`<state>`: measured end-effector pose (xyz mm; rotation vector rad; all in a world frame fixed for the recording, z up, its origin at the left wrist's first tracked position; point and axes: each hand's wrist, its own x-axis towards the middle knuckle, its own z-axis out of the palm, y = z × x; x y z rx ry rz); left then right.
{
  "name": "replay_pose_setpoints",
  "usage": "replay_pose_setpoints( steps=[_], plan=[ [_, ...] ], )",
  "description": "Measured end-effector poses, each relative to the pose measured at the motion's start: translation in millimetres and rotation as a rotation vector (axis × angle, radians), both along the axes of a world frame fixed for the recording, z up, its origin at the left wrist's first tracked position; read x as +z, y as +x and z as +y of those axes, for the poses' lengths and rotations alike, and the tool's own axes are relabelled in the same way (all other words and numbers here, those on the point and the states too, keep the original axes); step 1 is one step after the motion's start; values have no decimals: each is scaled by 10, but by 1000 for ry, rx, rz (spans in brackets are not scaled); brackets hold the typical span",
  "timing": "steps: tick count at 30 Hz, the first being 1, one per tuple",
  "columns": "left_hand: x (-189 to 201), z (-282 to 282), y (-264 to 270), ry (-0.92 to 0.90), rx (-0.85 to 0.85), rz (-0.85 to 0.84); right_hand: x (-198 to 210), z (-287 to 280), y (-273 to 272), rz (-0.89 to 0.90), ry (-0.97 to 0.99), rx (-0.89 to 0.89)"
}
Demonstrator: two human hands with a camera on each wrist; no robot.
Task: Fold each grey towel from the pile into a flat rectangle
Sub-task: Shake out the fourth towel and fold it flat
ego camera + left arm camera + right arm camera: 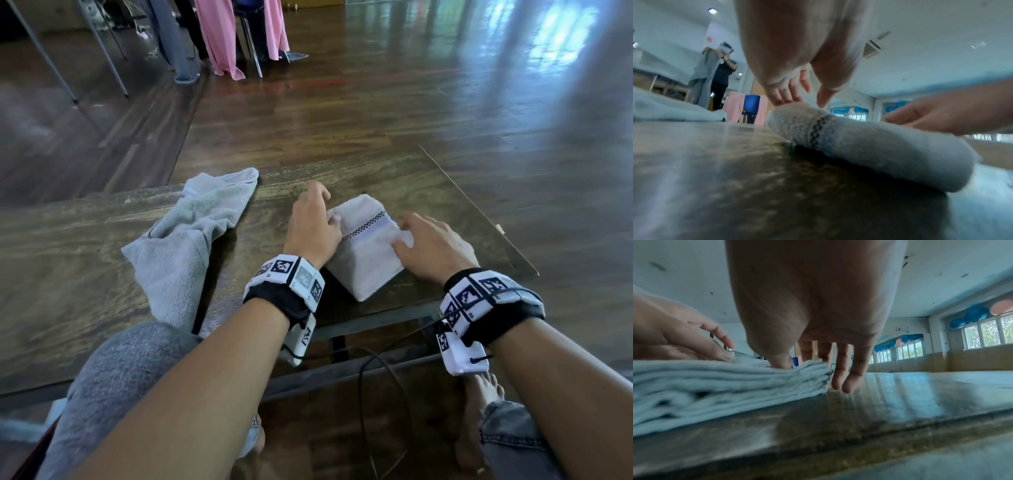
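Observation:
A folded grey towel [363, 253] with a checkered stripe lies on the wooden table [85, 240], near its right corner. My left hand [313, 219] is at the towel's left side, fingers relaxed, fingertips touching its far end [797, 104]. My right hand [424, 240] rests on the towel's right side. Its thumb presses on the stacked layers [725, 382], and its straight fingers [846, 369] hang past the edge to the table. A second grey towel [191, 240] lies crumpled and unfolded to the left.
The table's right edge [479, 205] runs close to my right hand. Grey cloth [120, 394] covers my left knee below the near edge. A black cable [363, 394] hangs under the table. A chair draped in pink cloth [239, 34] stands far behind. A person [715, 78] stands beyond.

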<state>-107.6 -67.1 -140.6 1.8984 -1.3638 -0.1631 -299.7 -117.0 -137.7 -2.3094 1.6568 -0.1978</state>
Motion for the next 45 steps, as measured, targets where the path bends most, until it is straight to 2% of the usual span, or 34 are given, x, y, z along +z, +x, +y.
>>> replay_pose_setpoints(
  steps=[2,4,7,9,11,14,18,22,35,40,45],
  plan=[
    [2,46,17,21,-39,-193,20,37,38,59,28,-21],
    [-16,101,-22,196,-106,-331,32,78,65,62,17,-49],
    [-90,220,-136,413,-237,-440,11,116,92,-35,-202,-56],
    [-133,284,-189,501,-301,-444,-15,134,131,-151,-293,43],
    [-159,329,-212,564,-342,-451,-47,164,195,-203,-254,223],
    [-175,372,-214,593,-368,-450,-183,251,271,-95,-107,404],
    [-182,385,-144,652,-381,-379,-325,321,291,15,100,325],
    [-177,342,-65,721,-370,-305,-292,331,306,64,171,256],
    [-265,282,86,737,-246,-179,-325,382,310,75,157,197],
    [-306,285,67,688,-64,-98,-347,373,309,41,172,200],
    [-148,285,40,523,88,-136,-332,431,289,-45,107,192]
  ],
)
